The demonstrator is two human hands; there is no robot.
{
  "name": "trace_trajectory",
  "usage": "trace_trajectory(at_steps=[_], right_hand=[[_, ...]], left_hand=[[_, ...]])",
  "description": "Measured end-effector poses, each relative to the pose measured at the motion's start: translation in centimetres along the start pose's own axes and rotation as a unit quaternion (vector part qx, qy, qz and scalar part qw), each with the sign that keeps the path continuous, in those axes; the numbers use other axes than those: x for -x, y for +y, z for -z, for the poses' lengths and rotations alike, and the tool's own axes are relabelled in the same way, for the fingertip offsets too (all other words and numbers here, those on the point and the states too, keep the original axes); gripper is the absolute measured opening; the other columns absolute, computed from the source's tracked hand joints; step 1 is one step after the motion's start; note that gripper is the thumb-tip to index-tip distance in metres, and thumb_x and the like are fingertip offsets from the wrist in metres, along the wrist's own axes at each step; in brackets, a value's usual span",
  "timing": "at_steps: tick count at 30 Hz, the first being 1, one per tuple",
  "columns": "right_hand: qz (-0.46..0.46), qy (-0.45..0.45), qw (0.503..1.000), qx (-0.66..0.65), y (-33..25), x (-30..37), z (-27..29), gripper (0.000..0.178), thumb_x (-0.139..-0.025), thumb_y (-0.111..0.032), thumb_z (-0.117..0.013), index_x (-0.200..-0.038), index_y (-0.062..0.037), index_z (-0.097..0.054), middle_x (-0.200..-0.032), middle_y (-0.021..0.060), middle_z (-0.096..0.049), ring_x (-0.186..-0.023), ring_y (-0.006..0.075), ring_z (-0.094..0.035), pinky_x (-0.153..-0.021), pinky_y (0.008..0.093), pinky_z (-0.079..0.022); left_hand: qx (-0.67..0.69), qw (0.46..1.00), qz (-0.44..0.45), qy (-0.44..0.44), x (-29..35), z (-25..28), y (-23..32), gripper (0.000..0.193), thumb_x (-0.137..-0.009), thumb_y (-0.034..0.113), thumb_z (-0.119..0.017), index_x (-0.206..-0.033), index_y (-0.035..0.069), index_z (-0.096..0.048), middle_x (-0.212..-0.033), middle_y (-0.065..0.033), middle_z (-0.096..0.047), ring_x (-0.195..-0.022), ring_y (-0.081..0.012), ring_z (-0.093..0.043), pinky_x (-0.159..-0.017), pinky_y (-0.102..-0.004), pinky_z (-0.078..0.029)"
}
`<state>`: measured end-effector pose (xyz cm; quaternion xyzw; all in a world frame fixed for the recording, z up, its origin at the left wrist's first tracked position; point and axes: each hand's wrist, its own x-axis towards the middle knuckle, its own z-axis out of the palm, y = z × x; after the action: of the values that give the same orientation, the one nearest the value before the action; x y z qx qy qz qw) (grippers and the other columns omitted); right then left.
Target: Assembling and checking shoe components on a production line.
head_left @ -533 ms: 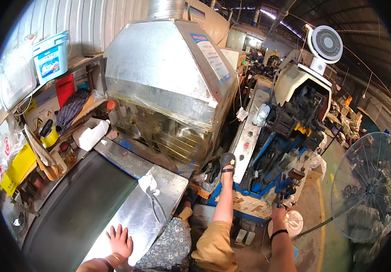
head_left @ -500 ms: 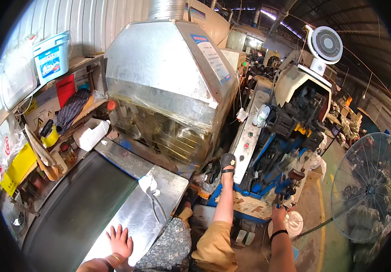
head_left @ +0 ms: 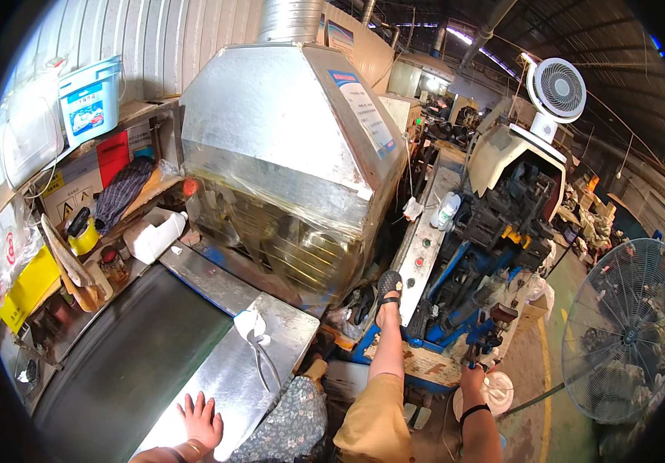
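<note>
My left hand (head_left: 201,423) lies flat with spread fingers on the shiny metal plate (head_left: 228,370) beside a dark conveyor belt (head_left: 128,370). On that plate, ahead of the hand, rests a white object with grey curved handles (head_left: 257,339); its kind is unclear. My right hand (head_left: 472,377) is closed at the front of a blue-framed machine (head_left: 425,353), around a small dark part that the fingers mostly hide. Just beside that hand is a round white container (head_left: 497,392).
A metal hood (head_left: 271,116) stands over the belt's far side. My bare leg, in a dark sandal (head_left: 389,285), is stretched against the machine's button panel (head_left: 419,266). A large caged fan (head_left: 629,332) stands at right. A cluttered shelf (head_left: 128,220) lines the left.
The view has shifted slightly. My left hand remains on the plate and my right hand stays at the machine's front; the raised foot also keeps its place.
</note>
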<state>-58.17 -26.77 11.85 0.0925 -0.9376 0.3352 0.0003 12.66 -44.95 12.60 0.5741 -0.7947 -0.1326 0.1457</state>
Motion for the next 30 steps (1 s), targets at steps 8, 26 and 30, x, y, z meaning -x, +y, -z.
trace_trajectory(at_steps=[8,26,30], right_hand=[[-0.002,0.003,1.0,-0.005,-0.7,0.6,-0.4,0.027,-0.082,-0.018,-0.069,-0.091,0.0069,-0.065,-0.083,0.0219,-0.069,-0.077,0.0362,-0.066,-0.07,0.0452,-0.05],[-0.032,-0.032,0.999,0.026,-1.9,0.8,0.4,0.032,-0.085,-0.023,-0.067,-0.101,0.0048,-0.066,-0.099,0.0271,-0.069,-0.097,0.042,-0.065,-0.086,0.0477,-0.051],[-0.048,-0.053,0.997,0.017,-2.1,1.0,0.5,0.033,-0.086,-0.023,-0.066,-0.103,0.0047,-0.065,-0.101,0.0275,-0.068,-0.098,0.0427,-0.065,-0.085,0.0483,-0.051]], left_hand=[[0.01,1.0,0.003,-0.005,0.1,0.2,-0.5,0.051,-0.086,0.031,-0.052,-0.13,0.006,-0.057,-0.148,-0.0243,-0.04,-0.14,-0.0554,-0.02,-0.11,-0.0734,-0.005],[-0.046,0.999,0.009,0.005,0.4,0.0,-0.2,0.05,-0.088,0.032,-0.052,-0.132,0.009,-0.057,-0.148,-0.0201,-0.042,-0.141,-0.0499,-0.025,-0.113,-0.0683,-0.009],[-0.041,0.999,0.011,0.013,0.5,0.3,0.1,0.05,-0.088,0.032,-0.052,-0.131,0.009,-0.057,-0.148,-0.0199,-0.042,-0.141,-0.0498,-0.025,-0.113,-0.0688,-0.01]])
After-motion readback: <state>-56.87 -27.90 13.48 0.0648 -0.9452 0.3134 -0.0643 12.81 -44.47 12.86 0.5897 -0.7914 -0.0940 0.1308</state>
